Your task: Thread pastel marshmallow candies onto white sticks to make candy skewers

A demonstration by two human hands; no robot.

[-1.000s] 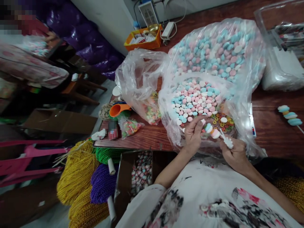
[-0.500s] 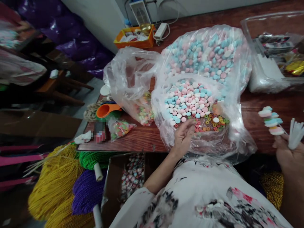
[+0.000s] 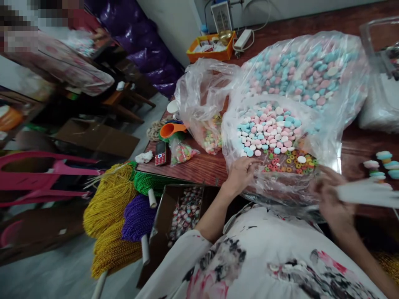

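My left hand [image 3: 239,175] rests at the near left edge of the clear plastic bag [image 3: 283,189], its fingers curled together; I cannot make out anything between them. Beyond it on the bag lies a pile of round pink, blue and white candies [image 3: 271,128], with small ring candies [image 3: 289,162] in front. My right hand [image 3: 336,203], smeared by motion, is at the bag's right side and grips a bundle of thin white sticks [image 3: 368,193]. Stacked candies [image 3: 388,164] in two short rows lie to the right of it.
A small candy bag [image 3: 182,153], a phone [image 3: 161,153] and an orange scoop [image 3: 170,130] lie at the table's left end. Below stand a carton of wrapped candies [image 3: 186,214] and yellow cord bundles [image 3: 109,197]. Another person's patterned clothing [image 3: 68,62] shows at far left.
My right hand has moved left to the bag with the sticks, and the stacked candies are apart from it. My left hand stays by the bag's edge. The view has swung left.
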